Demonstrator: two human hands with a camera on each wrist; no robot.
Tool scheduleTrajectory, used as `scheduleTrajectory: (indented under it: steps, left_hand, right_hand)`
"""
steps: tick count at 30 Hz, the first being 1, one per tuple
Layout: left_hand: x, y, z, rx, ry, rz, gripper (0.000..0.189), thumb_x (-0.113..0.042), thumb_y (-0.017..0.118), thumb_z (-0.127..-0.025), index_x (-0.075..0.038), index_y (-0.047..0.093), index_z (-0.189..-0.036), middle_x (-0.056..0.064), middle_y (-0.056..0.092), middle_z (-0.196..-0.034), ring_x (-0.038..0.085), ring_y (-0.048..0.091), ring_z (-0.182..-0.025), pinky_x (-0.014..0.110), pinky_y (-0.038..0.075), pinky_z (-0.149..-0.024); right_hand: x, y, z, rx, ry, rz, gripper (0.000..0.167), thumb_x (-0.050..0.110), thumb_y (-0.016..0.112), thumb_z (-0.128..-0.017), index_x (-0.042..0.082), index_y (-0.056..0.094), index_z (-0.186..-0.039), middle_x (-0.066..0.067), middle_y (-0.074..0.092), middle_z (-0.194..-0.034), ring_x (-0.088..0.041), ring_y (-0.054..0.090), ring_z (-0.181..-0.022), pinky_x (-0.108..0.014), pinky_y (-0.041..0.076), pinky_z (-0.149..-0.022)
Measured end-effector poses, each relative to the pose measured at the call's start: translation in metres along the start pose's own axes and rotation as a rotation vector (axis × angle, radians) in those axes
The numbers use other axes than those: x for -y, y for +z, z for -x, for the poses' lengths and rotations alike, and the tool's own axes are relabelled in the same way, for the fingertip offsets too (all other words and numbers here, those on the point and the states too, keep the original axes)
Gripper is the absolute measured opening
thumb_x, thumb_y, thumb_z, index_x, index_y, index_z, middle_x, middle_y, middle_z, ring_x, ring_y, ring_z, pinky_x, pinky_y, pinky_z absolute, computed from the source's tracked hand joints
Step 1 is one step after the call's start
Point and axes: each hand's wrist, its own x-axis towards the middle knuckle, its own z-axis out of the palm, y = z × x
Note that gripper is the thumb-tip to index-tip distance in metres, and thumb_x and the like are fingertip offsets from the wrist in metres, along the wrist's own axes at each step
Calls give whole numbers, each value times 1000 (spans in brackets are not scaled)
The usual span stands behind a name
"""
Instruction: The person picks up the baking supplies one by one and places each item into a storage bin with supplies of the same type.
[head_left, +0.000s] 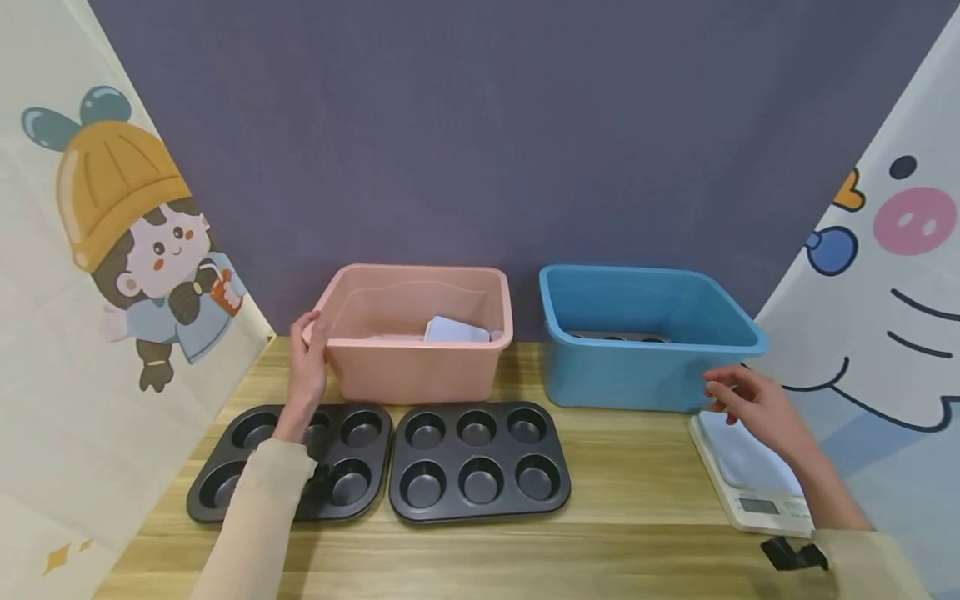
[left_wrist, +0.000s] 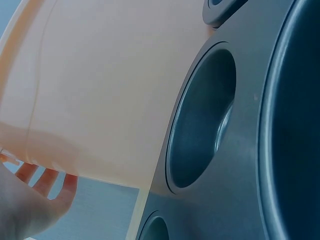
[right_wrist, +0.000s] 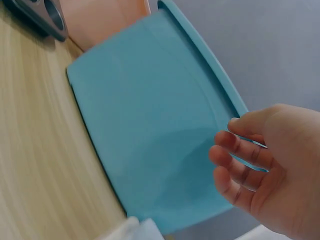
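Observation:
At the left front corner of the pink plastic bin point(head_left: 416, 373), my left hand point(head_left: 306, 371) grips the rim, its fingers point(left_wrist: 68, 190) lying along the outside of the bin wall. Inside that bin a whitish flat-sided object point(head_left: 456, 330) shows partly. My right hand point(head_left: 757, 408) hovers by the right front corner of the blue plastic bin point(head_left: 622, 375). Its fingers point(right_wrist: 235, 165) are loosely bent and hold nothing. Dark metal trays point(head_left: 618, 337) peek out low inside the blue bin, mostly hidden.
Two black muffin tins, a left one point(head_left: 349, 508) partly under my left forearm and a right one point(head_left: 480, 511), lie side by side before the pink bin. A white kitchen scale point(head_left: 753, 467) sits at the right. Behind the bins rises a dark partition point(head_left: 480, 142).

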Motion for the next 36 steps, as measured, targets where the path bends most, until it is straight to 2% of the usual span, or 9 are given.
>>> scheduleTrajectory:
  steps: [5, 10, 14, 17, 21, 25, 29, 36]
  left_hand:
    - [1, 1, 0, -1, 4, -9, 51, -31, 41, -107, -7, 28, -150, 13, 31, -152, 21, 38, -132, 37, 34, -111]
    - [3, 0, -1, -8, 3, -6, 50, -31, 41, -107, -7, 29, -149, 12, 32, -151, 20, 38, -131, 36, 35, -110]
    - [2, 0, -2, -9, 4, -3, 51, -31, 42, -107, -7, 29, -149, 12, 32, -151, 20, 38, -131, 36, 34, -110]
    - [3, 1, -1, -9, 6, -7, 50, -31, 41, -107, -7, 28, -149, 12, 32, -151, 20, 38, -130, 35, 34, -110]
    - [5, -1, -2, -3, 12, -16, 50, -30, 39, -107, -7, 28, -150, 13, 33, -150, 20, 38, -130, 30, 34, -106]
    - [15, -3, -7, -3, 21, -11, 50, -31, 40, -107, -9, 28, -150, 12, 33, -150, 20, 39, -129, 28, 34, -104]
    - [28, -3, -15, -16, 30, -23, 52, -38, 41, -106, -13, 29, -150, 9, 33, -150, 19, 38, -131, 30, 34, -106]
    - [37, -1, -18, -37, 82, -31, 52, -44, 42, -105, -16, 32, -148, 8, 36, -146, 20, 41, -129, 31, 36, -105]
  right_hand:
    - [-17, -4, 7, -10, 39, 10, 29, 18, 53, -103, -2, 58, -123, 27, 60, -90, -6, 61, -70, -27, 52, -55]
    - [-30, -8, 15, -2, 91, 30, 30, 24, 51, -104, 1, 59, -122, 21, 61, -88, -15, 58, -66, -28, 50, -54]
    - [-39, -10, 17, 0, 97, 63, 31, 25, 50, -105, 1, 60, -123, 20, 61, -89, -17, 57, -67, -28, 49, -54]
    - [-45, -12, 20, 12, 120, 93, 32, 26, 51, -104, 1, 59, -123, 13, 63, -89, -15, 58, -68, -28, 48, -53]
    - [-59, -13, 23, 27, 164, 128, 34, 27, 53, -103, -1, 59, -122, -3, 67, -92, -11, 57, -68, -27, 49, -54]
    - [-76, -17, 28, 37, 197, 144, 35, 25, 54, -103, -2, 58, -124, -3, 65, -94, -8, 57, -69, -27, 49, -54]
    - [-87, -24, 32, 48, 231, 160, 38, 26, 54, -103, -4, 57, -126, -1, 64, -95, -6, 56, -69, -26, 49, -55]
    - [-94, -33, 37, 104, 315, 213, 48, 33, 50, -104, -7, 53, -130, -28, 61, -115, 2, 53, -73, -26, 49, -57]
